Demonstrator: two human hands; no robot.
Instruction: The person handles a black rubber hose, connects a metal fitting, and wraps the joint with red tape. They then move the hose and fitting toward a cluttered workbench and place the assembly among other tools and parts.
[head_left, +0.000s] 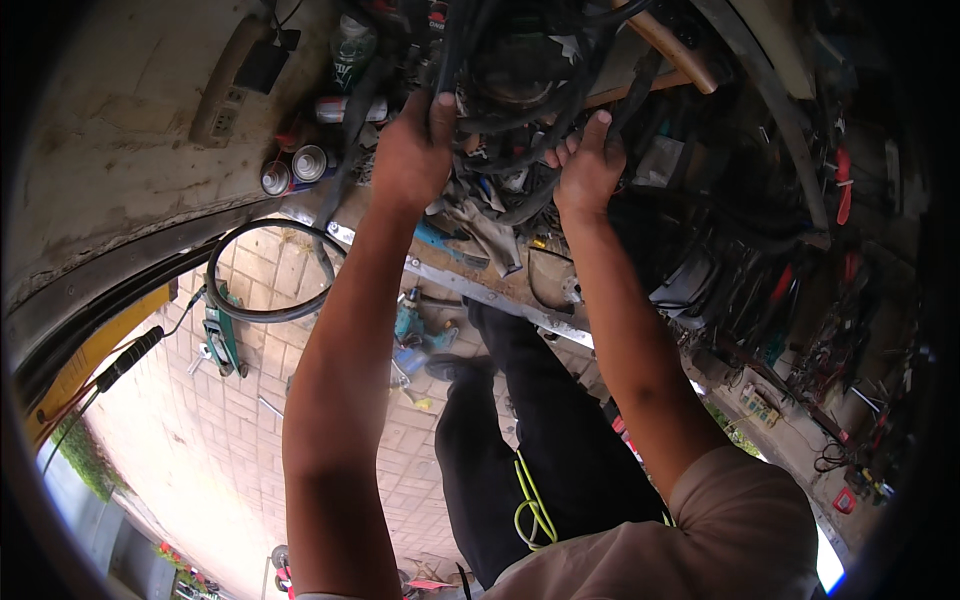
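Observation:
My left hand (412, 154) grips a thick black hose or cable (450, 56) that runs upward from the fist, with the thumb laid along it. To its right, my right hand (592, 165) is closed around another dark length of the coiled hose (531, 206). Several loops hang between and behind both hands over a cluttered workbench. Off to the left, a round black loop (262, 319) hangs past the bench edge. A pale work glove (491, 232) and a teal tool (442, 240) lie just below the hands. Shadow hides where the loops join.
Spray cans (309, 161) and a plastic bottle (352, 49) stand at the left by a wall with a power strip (221, 105). The bench's metal edge (495, 289) crosses below my forearms. Lower down are a green floor jack (221, 341) and a teal power tool (411, 319) on paving.

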